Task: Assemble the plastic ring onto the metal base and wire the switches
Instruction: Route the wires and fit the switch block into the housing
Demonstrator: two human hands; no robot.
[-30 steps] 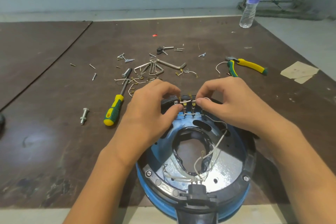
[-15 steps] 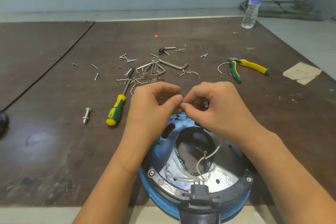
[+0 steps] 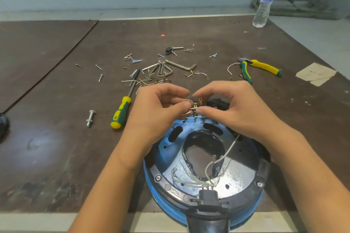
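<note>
The round metal base (image 3: 240,174) lies at the table's near edge, shiny with a central hole, and the black plastic ring (image 3: 264,170) sits around it over a blue rim. At its far side stands a small black switch (image 3: 197,103) with brass terminals. My left hand (image 3: 157,111) pinches a white wire (image 3: 189,113) by its end at the switch. My right hand (image 3: 233,108) pinches the switch's terminals from the other side. More white wires (image 3: 223,159) loop across the base to a black connector (image 3: 208,196) at the near rim.
A green-and-yellow screwdriver (image 3: 123,109), a bolt (image 3: 90,118), scattered screws, hex keys (image 3: 170,67) and spare wire pieces lie beyond my hands. Yellow-green pliers (image 3: 259,68) lie to the right, a paper scrap (image 3: 316,73) farther right, a water bottle (image 3: 265,0) at the back.
My hands, closed tightly together over the switch half a second ago, have parted slightly, so its brass terminals show again. The base has shifted a little in view.
</note>
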